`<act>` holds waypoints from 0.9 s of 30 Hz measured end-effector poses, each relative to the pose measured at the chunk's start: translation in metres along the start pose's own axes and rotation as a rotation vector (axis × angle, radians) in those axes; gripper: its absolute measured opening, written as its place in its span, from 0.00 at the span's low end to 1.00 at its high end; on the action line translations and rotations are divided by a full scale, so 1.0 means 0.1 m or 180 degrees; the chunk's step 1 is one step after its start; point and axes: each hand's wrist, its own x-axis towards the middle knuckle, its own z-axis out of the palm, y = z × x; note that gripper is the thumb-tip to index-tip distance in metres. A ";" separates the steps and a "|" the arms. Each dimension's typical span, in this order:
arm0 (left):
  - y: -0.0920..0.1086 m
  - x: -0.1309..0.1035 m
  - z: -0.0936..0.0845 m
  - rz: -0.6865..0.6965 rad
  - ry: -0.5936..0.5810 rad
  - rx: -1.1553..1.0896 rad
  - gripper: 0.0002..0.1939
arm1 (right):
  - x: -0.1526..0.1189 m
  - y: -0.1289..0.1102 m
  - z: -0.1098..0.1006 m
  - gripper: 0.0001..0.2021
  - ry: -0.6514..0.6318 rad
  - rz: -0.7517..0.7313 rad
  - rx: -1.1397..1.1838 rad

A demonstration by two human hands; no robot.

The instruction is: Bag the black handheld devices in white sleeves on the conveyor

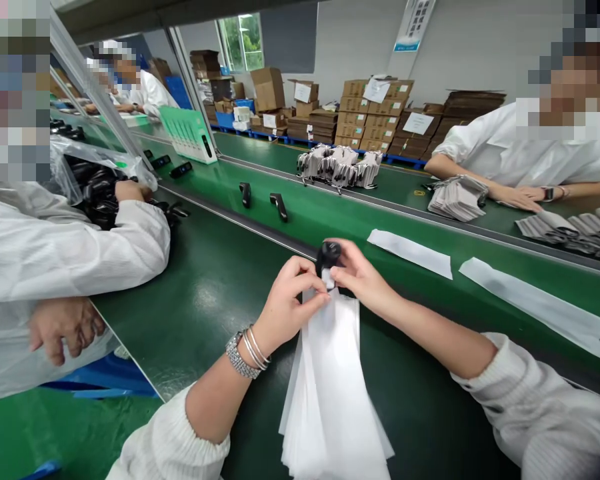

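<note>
Black, glossy, round-ended plastic handheld device [329, 252] sat in the R hand [361, 279], over the far end of a fanned stack of thin, milky-white, long flat sleeves [333, 380] on the dark green worktop [215, 300]. R hand was curled nearly closed on it, thumb on the near side, fingers round the far side. L hand [287, 303] had thumb & fingertips pinched together at the stack's top edge, apparently on a sleeve; couldn't tell if it also touched the device.

Handling, my est.: device light, stiff, a bit slippery w/ that gloss, prob. OK w/ normal grip but scratchable; best held by the sides nr the rounded end. Sleeves v. light, limp, slick, easily creased; best pinched singly at the far edge.

Device's rounded end pointed up & away from the wearer, other end down twd the sleeves; long axis ran roughly away from the body, foreshortened. Sleeves' long axis ran twd the wearer, fanning out at the near end.
</note>
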 end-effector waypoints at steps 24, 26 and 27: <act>-0.15 -0.01 -0.06 -0.1026 -0.0957 0.0851 0.09 | 1.28 0.44 -0.62 0.21 0.0474 0.0022 -0.4086; -0.12 0.00 -0.06 -0.0891 -0.0921 0.0943 0.12 | 1.45 0.50 -0.34 0.25 0.0094 0.0113 -0.3720; -0.11 0.00 -0.06 -0.0843 -0.0926 0.1014 0.14 | 1.54 0.53 -0.23 0.25 0.0042 0.0215 -0.3546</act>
